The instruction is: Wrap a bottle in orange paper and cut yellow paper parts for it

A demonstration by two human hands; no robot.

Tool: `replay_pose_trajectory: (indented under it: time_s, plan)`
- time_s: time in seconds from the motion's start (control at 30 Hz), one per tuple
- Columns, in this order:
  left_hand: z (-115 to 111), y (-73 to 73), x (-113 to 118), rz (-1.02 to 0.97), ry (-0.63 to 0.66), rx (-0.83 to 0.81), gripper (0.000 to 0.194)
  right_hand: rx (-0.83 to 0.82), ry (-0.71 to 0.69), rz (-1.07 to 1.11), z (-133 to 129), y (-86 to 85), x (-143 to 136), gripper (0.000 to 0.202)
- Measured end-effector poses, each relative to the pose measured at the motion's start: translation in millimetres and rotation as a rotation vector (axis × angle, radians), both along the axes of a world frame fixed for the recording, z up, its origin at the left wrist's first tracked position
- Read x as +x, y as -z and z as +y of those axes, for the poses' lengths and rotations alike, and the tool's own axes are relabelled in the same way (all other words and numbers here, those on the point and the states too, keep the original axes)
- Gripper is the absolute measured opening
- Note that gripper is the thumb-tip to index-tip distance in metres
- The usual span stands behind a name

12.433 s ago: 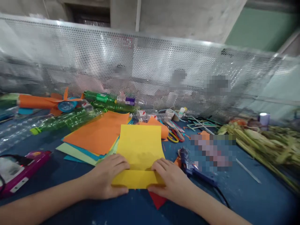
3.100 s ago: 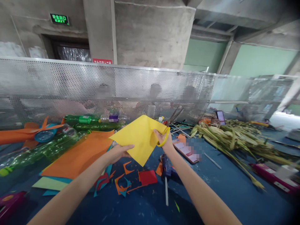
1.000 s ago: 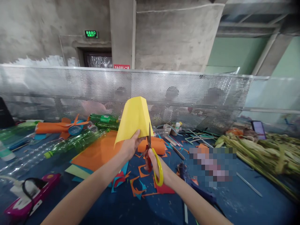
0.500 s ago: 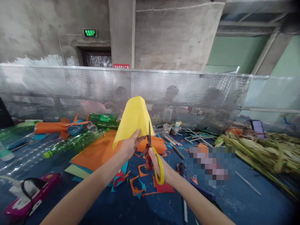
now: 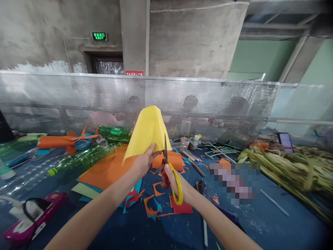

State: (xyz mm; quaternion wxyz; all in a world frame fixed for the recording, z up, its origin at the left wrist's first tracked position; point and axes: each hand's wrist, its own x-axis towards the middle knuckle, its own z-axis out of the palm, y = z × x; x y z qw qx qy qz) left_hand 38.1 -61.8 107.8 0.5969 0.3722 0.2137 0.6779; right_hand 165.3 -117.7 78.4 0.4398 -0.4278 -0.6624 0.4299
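A sheet of yellow paper (image 5: 145,130), bent and creased, is held up by my left hand (image 5: 145,160), whose thumb lies on its near face. My right hand (image 5: 179,187) grips scissors (image 5: 178,185) with one yellow handle loop and a reddish part beside it. Their blades point up at the paper's right edge; whether they are cutting cannot be made out. Behind the hands lies an orange paper roll (image 5: 170,161). Orange paper sheets (image 5: 104,168) are stacked to the left. Paper scraps (image 5: 153,206) and a red paper piece (image 5: 182,205) lie below.
Green plastic bottles (image 5: 88,156) and an orange rolled craft (image 5: 57,141) lie left, with a magenta power strip (image 5: 44,218) nearer. Dry husks (image 5: 291,166) and a phone (image 5: 285,143) are right. A perforated metal screen (image 5: 166,93) stands behind; people are dimly visible through it.
The yellow paper's lower left corner has shifted slightly left and tilted. Both hands and the scissors stay nearly in place.
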Motion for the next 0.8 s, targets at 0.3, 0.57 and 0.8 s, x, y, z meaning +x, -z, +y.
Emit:
replay_pose_trajectory:
  time_s: [0.3, 0.57, 0.8]
  plan:
    - [-4.3, -4.2, 0.8, 0.012, 0.022, 0.002, 0.025, 0.107, 0.023, -0.086, -1.0, -1.6, 3.1, 0.032]
    - [-3.0, -0.7, 1.7, -0.018, 0.010, 0.026, 0.027, -0.017, 0.001, 0.099, 9.1, 15.5, 2.1, 0.039]
    - [-5.9, -3.9, 2.9, -0.041, -0.008, 0.025, 0.029, -0.019, 0.016, 0.116, 4.5, 8.5, -0.6, 0.044]
